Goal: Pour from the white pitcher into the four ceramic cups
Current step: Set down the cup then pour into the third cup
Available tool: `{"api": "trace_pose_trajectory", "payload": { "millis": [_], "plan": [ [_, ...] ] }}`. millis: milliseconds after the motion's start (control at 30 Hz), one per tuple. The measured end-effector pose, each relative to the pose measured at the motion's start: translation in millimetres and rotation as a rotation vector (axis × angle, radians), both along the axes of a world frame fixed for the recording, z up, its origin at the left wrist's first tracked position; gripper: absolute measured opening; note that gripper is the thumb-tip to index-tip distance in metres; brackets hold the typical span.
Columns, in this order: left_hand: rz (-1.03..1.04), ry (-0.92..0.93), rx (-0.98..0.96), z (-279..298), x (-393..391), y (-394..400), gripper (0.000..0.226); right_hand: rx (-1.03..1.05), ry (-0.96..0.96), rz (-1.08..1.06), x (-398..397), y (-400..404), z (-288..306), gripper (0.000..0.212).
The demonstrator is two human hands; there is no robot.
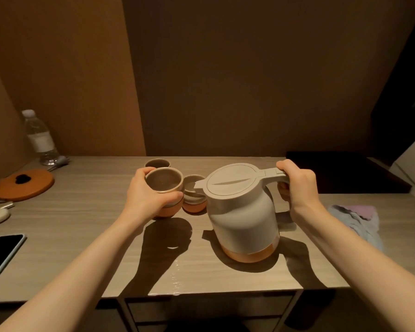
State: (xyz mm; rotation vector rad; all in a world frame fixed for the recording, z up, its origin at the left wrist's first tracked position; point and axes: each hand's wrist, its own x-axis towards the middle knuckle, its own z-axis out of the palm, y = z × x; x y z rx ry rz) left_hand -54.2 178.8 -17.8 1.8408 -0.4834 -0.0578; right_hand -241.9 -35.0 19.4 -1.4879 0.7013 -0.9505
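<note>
Cups sat mid-table: the left hand point(145, 196) wrapped the near cup point(164, 188), raised off the table. Rightward, the right hand point(297, 185) gripped the pitcher point(240, 212) handle, spout over another cup point(194, 196). Tilting slowly would help avoid spills.

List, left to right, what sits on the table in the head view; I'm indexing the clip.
Phone → orange lid → water bottle → cup held by left hand → white pitcher → right hand → cloth.
</note>
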Motion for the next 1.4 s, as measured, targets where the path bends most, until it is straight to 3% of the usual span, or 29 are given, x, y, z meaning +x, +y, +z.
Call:
{"api": "trace_pose_trajectory", "payload": {
  "millis": [400,767,1400],
  "plan": [
    [-0.097,0.046,0.024,-37.0,-28.4,19.8,0.084,-0.035,0.024,0.054,6.7,10.2,1.8,0.028],
    [-0.117,0.02,-0.032,-56.7,-28.8,15.2,0.085,-0.09,0.03,0.107,15.6,18.5,11.5,0.039],
    [-0.08,-0.181,0.067,-46.3,-21.1,25.3,0.083,-0.22,0.072,0.139,28.0,26.6,16.5,0.046]
  ]
}}
